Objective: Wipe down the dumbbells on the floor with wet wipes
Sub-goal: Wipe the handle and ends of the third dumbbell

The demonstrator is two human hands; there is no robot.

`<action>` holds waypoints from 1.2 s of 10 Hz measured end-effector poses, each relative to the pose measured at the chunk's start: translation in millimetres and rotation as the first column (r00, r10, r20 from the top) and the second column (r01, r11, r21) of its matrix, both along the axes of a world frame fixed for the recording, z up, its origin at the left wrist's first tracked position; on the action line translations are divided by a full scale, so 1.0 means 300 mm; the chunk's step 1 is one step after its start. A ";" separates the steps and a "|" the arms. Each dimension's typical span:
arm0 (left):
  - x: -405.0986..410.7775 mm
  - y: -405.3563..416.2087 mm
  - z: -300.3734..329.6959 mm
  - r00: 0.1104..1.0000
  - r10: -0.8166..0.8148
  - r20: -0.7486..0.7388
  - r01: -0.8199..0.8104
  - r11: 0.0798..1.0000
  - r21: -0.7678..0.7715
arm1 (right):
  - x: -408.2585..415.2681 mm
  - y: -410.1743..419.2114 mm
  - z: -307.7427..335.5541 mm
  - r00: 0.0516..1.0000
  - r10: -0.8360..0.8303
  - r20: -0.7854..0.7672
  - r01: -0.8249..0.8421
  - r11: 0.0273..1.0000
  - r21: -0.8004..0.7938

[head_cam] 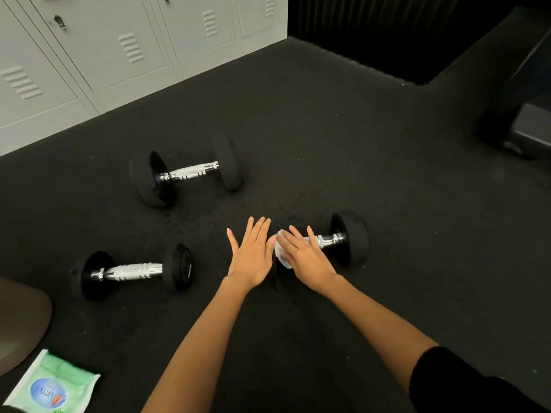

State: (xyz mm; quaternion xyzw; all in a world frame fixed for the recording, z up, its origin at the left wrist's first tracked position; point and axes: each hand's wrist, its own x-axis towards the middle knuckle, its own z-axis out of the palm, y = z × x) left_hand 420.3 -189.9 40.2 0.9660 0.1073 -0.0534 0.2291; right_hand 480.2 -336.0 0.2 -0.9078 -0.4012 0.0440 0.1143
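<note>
**Third dumbbell under the wipe, two others unconfirmed**

The scene was a dark rubber gym floor [328,129] with pale lockers [104,49] along the far left wall. From my remote seat, the work centred on the right dumbbell [343,238], lying on the floor just ahead of the person. The right hand [304,256] lay over its near end with fingers nearly straight, pressing a white wet wipe [280,253] flat against it; nothing was curled round the wipe. The left hand [253,256] was spread flat beside it, fingers extended and holding nothing, its fingertips close to the wipe.

I judged the wiping to be under way on this dumbbell, with the far head and most of the chrome handle yet to be covered. The far dumbbell [186,172] and the near-left dumbbell [132,272] lay apart and untouched; I could not tell whether either was already clean.

The near head of the right dumbbell was hidden under the hands. The wipes pack [50,386] sat at the lower left, its label unreadable. A dark object [527,126] at the right edge was cut off.
</note>
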 end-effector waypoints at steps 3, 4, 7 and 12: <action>0.006 0.008 -0.001 1.000 -0.007 -0.012 0.007 1.000 0.029 | 0.006 -0.007 0.023 0.965 0.175 0.197 -0.136 0.972 -0.194; 0.008 0.014 -0.004 1.000 -0.008 -0.008 0.008 1.000 0.028 | 0.013 -0.043 0.037 0.932 0.275 0.236 -0.194 0.929 -0.315; 0.017 0.019 0.002 0.999 -0.014 -0.032 0.015 0.999 0.039 | 0.042 -0.151 0.035 0.971 0.097 0.220 -0.014 0.936 -0.351; 0.024 0.018 0.001 0.999 -0.014 -0.047 0.016 0.999 0.034 | 0.087 -0.081 0.096 0.963 -0.135 0.232 0.233 0.852 -0.469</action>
